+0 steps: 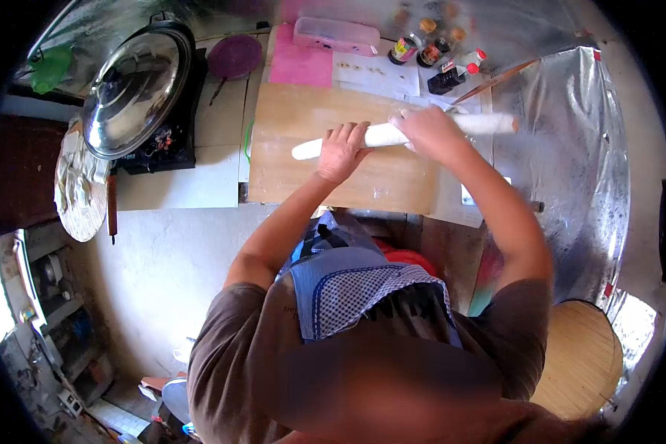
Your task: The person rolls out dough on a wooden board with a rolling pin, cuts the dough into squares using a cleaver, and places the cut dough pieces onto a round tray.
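We see both forearms reach out, elbows bent wide. The left hand (340,153) lies palm-down, its fingers curled over a long white roll (387,135); the right hand (433,132) wraps it farther along, knuckles up. Both are closed on it, though finger contact underneath is hard for us to make out. The smooth, slender cylinder, brownish at its right end, lies slantwise over a flat, pale wooden board (296,177) on the bench (181,181). Beyond we see glass bottles (433,53) and, leftward, a shiny domed metal lid (137,89).
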`<action>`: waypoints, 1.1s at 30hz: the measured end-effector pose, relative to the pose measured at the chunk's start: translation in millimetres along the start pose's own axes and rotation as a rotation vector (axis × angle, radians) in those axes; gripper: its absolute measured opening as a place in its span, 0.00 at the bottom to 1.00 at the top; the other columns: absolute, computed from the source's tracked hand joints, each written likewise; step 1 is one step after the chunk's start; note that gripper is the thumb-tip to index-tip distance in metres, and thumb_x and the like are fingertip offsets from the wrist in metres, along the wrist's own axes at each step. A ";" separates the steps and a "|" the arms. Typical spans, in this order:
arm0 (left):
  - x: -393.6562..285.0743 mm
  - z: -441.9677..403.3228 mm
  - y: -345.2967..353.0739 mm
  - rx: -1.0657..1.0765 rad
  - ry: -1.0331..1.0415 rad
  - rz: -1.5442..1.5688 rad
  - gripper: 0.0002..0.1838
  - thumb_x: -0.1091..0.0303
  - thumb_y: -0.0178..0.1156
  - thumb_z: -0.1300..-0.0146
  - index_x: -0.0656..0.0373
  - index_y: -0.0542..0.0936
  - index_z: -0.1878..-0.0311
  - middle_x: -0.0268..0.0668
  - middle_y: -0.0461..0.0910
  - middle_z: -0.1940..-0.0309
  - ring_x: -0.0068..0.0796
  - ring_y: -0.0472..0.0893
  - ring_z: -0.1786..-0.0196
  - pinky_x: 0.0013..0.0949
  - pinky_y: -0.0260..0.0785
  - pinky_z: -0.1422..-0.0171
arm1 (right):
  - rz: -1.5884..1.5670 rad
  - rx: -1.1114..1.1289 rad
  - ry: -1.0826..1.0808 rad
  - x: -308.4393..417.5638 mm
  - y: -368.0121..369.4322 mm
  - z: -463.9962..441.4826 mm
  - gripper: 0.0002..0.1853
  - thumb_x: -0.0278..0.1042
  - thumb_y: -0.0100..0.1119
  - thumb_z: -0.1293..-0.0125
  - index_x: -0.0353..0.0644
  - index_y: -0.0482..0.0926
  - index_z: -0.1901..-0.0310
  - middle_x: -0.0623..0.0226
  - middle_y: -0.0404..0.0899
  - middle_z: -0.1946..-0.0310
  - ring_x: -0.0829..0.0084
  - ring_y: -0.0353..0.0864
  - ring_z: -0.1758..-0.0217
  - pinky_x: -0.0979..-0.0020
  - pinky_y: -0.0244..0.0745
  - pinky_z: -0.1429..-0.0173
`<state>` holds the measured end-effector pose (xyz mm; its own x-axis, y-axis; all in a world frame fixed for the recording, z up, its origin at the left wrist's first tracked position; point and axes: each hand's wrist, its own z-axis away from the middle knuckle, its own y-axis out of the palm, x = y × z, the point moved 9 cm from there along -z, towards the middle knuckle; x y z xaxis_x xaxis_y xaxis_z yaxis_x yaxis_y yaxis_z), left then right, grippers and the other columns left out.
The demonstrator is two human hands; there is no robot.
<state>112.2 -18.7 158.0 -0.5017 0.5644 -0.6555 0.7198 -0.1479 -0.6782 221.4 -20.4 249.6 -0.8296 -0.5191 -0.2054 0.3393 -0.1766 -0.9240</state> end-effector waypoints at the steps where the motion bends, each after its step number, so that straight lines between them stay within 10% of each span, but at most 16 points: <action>1: -5.8 6.1 -6.0 0.001 0.081 -0.118 0.32 0.56 0.70 0.49 0.49 0.73 0.39 0.36 0.77 0.53 0.39 0.77 0.51 0.43 0.68 0.47 | -0.045 -0.008 0.021 2.1 11.2 9.3 0.17 0.36 0.65 0.43 0.46 0.80 0.51 0.62 0.82 0.63 0.59 0.85 0.59 0.57 0.79 0.58; 9: 45.9 90.9 44.5 0.297 0.111 -0.436 0.31 0.53 0.70 0.51 0.49 0.75 0.42 0.30 0.78 0.53 0.34 0.76 0.47 0.42 0.65 0.42 | -0.494 -0.224 0.317 74.6 190.7 17.4 0.27 0.36 0.69 0.46 0.56 0.76 0.42 0.65 0.78 0.52 0.55 0.83 0.56 0.54 0.75 0.47; 15: 64.8 147.6 58.8 0.385 0.067 -0.387 0.42 0.43 0.58 0.41 0.48 0.62 0.25 0.35 0.62 0.26 0.41 0.57 0.23 0.57 0.43 0.21 | -0.562 -0.321 0.392 127.3 203.9 54.7 0.39 0.51 0.65 0.42 0.50 0.66 0.30 0.66 0.62 0.28 0.57 0.52 0.22 0.41 0.52 0.27; 24: 165.2 -15.0 56.3 0.147 -0.249 -0.662 0.36 0.41 0.41 0.28 0.52 0.55 0.23 0.36 0.53 0.22 0.45 0.49 0.20 0.62 0.32 0.20 | -0.435 -0.503 0.683 -20.1 225.2 -43.3 0.33 0.58 0.52 0.31 0.50 0.65 0.29 0.69 0.57 0.25 0.52 0.49 0.21 0.35 0.48 0.26; 33: 123.9 106.5 54.7 0.535 -0.083 -0.600 0.41 0.39 0.53 0.35 0.50 0.60 0.24 0.37 0.52 0.21 0.42 0.47 0.19 0.58 0.34 0.19 | -0.471 -0.251 0.563 64.3 235.0 35.3 0.31 0.51 0.53 0.33 0.56 0.66 0.29 0.70 0.57 0.24 0.55 0.48 0.20 0.36 0.42 0.25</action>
<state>38.3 -43.3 4.3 -0.7791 0.6117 -0.1371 -0.0002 -0.2189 -0.9757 263.4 -124.8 30.6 -0.9847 0.0783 0.1558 -0.1595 -0.0440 -0.9862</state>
